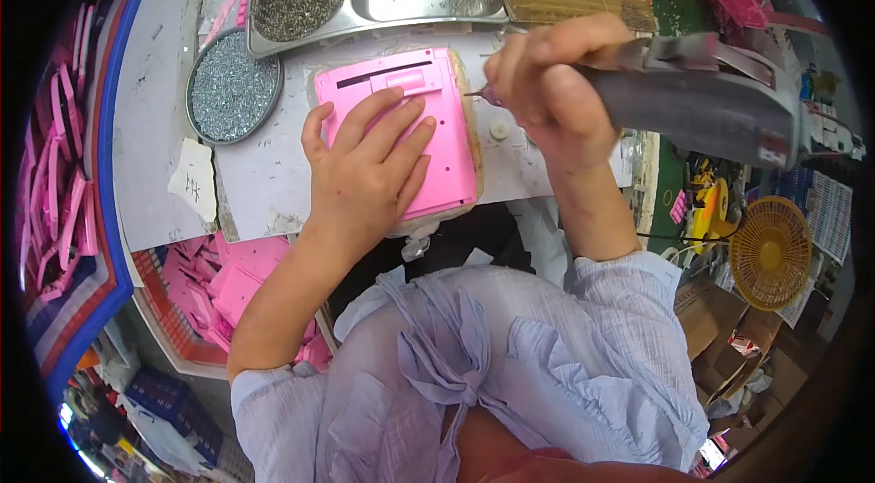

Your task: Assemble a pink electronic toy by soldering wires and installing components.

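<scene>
Basket (185, 343) of pink parts (255, 273) below the desk (264, 184); bowl (190, 93) of metal bits (235, 87); far-edge tray (392, 29), 2 hollows, left heaped, right sparse; left hand (365, 175), fingers spread, on a pink panel (447, 144) by the near edge; right hand (561, 87) gripping a driver (697, 105).

A yellow fan (770, 255) with a round grille occupies the right margin — opened cardboard boxes (709, 310) appear below it, and a yellow object (709, 210), too small to identify, at its upper left. At far left runs a striped, blue-edged sheet (108, 182); a torn white scrap (193, 180) lies on the pale worktop (155, 210).
</scene>
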`<state>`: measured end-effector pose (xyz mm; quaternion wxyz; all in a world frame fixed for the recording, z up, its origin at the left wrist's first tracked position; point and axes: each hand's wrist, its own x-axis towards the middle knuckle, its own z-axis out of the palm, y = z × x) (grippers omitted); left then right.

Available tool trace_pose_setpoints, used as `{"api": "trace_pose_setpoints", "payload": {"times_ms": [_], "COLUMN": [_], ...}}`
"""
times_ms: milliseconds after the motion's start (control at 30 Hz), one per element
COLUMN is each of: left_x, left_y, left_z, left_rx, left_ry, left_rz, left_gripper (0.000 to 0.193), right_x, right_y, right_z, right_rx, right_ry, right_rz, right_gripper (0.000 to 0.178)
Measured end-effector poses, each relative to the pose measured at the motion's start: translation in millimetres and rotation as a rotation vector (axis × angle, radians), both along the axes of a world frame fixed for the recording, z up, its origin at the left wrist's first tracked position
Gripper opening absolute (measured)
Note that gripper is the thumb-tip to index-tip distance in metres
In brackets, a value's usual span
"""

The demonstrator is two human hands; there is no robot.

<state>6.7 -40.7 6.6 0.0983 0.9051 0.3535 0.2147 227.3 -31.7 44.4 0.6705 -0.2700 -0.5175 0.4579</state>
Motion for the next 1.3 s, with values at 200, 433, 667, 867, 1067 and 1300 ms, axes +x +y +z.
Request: {"api": "trace_pose_setpoints", "payload": {"times_ms": [200,433,667,867,1067,1300], "left_x": [0.6,2.1,-1.1,1.9,3.2,-1.6], "left_y": [1.0,1.0,-0.3,0.3,1.2,47.1], "left_z": [0.3,2.6,1.4,-1.6,-3.4,-1.6], "left_rx": [-0.006,-0.029,-0.018,-0.007,0.005,0.14], "left_ry": [0.004,0.01,-0.009,-0.034,-0.062,-0.065], "left_rz": [0.005,0.01,0.017,0.006,0.006,0.129], "left_gripper": [0.033,0.034,0.035,0.033,0.034,0.053], "right_x": [-2.0,3.9,3.6,-3.0,-2.0,-10.8], "right_y": [-4.4,5.6,-5.2,-47.7,-53.3,-40.9], "right_z": [-4.3,10.3,-3.4,-11.7,17.8,23.2], "right_rx": [0.048,0.116,-0.033,-0.11,-0.122,0.0], "right_ry": [-0.144,-0.185,-0.123,-0.297,-0.147,-0.074], "right_rz": [-0.013,-0.02,0.082,-0.029,0.036,-0.002], "right_gripper": [0.022,0.021,0.009,0.02,0.029,0.025]}}
